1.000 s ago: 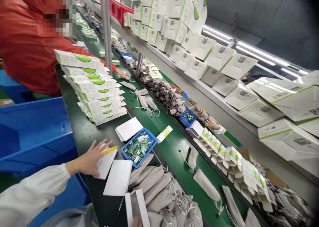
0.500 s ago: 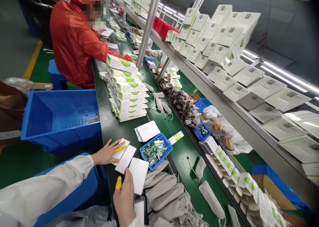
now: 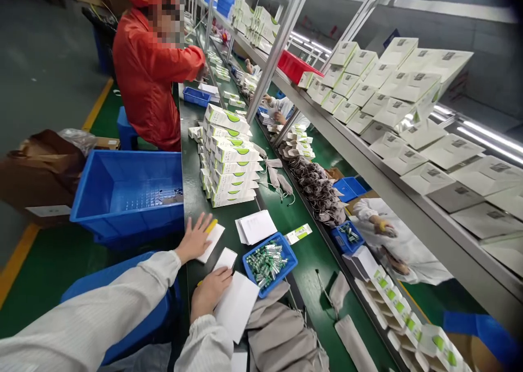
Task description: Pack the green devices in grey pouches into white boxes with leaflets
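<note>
1. Our left hand (image 3: 196,238) lies spread over the farther white piece (image 3: 213,245) on the worktop (image 3: 191,181).
2. Our right hand (image 3: 211,291) partly covers the nearer white piece (image 3: 227,258); we cannot tell whether it grips.
3. The farther white piece points lengthwise forward-right.

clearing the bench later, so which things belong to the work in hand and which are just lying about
Likely in the work:
- white pieces at the left hand and right hand
- blue tray of batteries
- grey pouches

Likely just about:
- brown bag
- clear plastic
- red bin
</note>
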`<state>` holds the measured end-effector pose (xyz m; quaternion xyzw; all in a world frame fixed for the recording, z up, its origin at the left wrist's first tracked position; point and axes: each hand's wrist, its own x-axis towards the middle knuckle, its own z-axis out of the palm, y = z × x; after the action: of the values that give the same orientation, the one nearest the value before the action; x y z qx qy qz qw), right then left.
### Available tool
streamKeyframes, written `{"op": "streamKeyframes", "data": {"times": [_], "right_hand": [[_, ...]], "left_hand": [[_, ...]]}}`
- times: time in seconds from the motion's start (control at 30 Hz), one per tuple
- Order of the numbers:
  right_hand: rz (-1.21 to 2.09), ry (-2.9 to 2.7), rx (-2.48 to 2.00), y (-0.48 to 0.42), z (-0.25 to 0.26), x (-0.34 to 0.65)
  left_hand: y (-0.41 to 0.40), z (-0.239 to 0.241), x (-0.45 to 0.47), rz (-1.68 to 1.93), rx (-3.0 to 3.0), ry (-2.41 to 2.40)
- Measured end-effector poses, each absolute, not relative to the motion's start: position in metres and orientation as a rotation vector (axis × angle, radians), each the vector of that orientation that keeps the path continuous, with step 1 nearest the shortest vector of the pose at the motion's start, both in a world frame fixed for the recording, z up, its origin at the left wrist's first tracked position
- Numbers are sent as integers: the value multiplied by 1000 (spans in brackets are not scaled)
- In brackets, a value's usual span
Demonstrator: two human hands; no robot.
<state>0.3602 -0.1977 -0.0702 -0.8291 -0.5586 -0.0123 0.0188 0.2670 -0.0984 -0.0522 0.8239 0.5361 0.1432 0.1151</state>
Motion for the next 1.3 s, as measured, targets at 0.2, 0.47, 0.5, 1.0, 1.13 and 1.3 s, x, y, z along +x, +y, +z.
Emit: {"op": "streamKeyframes", "data": {"times": [0.2, 0.47, 0.5, 1.0, 1.13, 1.3], "right_hand": [[128, -1971, -2381, -222, -64, 393], [122, -1719, -2583, -244, -56, 385], [121, -1691, -2596, -242, -55, 384], [412, -1529, -2159, -260, -41, 394], [484, -1350, -1912, -254, -12, 422], [549, -978, -1811, -202, -2, 486]], "left_hand": [[-123, -50, 278, 255, 2684, 778], [-128, -67, 282, 174, 2662, 667], [-126, -67, 283, 172, 2663, 659], [-124, -38, 269, 338, 2313, 700], [-111, 6, 273, 455, 2119, 771], [-78, 64, 364, 563, 2093, 965]]}}
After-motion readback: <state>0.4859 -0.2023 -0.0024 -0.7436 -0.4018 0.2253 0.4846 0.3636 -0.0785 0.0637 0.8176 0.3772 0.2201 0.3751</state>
